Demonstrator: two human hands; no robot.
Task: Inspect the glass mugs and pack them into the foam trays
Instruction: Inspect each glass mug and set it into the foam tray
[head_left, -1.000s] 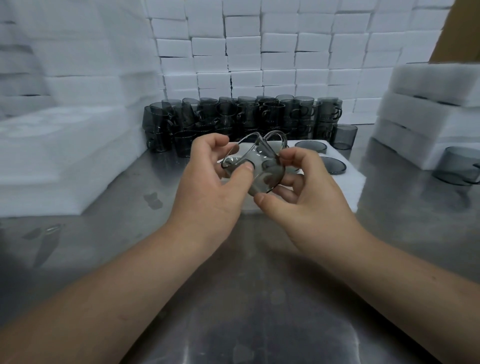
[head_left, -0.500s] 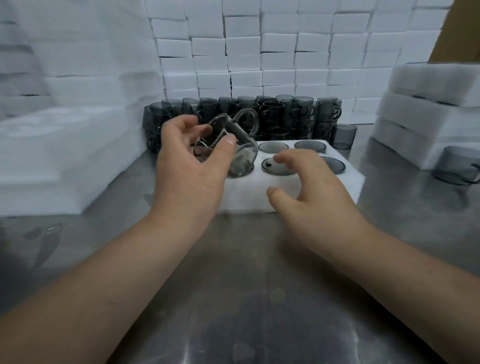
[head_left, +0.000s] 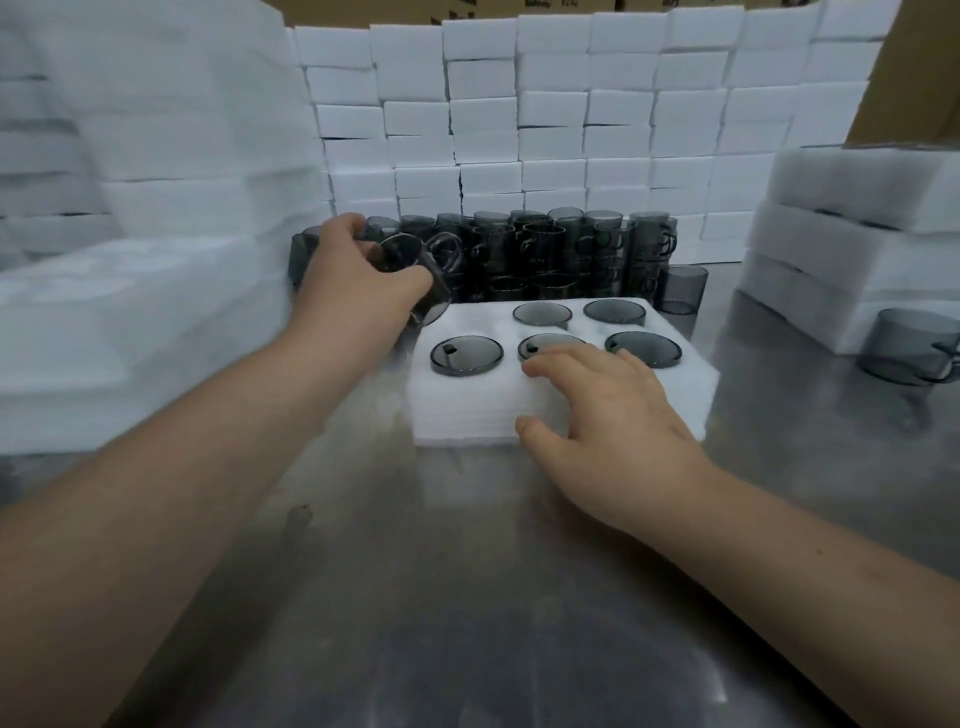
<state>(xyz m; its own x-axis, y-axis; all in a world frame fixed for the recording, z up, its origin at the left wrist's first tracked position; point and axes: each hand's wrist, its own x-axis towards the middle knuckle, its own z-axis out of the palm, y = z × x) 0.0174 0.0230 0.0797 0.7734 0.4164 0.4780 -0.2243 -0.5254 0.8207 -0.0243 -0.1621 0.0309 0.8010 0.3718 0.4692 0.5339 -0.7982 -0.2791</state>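
Left of centre, the left hand (head_left: 358, 291) grips a smoky glass mug (head_left: 410, 265). Its fingers are curled round the wall and the thumb is on the near side. The mug is tilted and somewhat blurred, held in the air just over the far left corner of the tray (head_left: 467, 410), with its handle toward the right.

The white foam tray lies mid-frame on the steel table (head_left: 467, 597). Five mugs (head_left: 466, 355) sit sunk in its holes, three in the near row and two behind.

The right hand (head_left: 613, 415) rests flat on the tray's near part. The fingers (head_left: 566, 364) are straight and slightly spread, the thumb is against the tray's front wall, and it holds nothing. The fingertips reach the rim of the middle near mug — whether they touch it I cannot tell.

Behind the tray stands a crowd of mugs (head_left: 571, 249), with one lone mug (head_left: 680, 288) just right of it. Another mug (head_left: 909, 345) sits at the right edge beside a foam stack (head_left: 857, 249). More foam fills the left (head_left: 130, 312), and foam blocks (head_left: 571, 130) wall the back.
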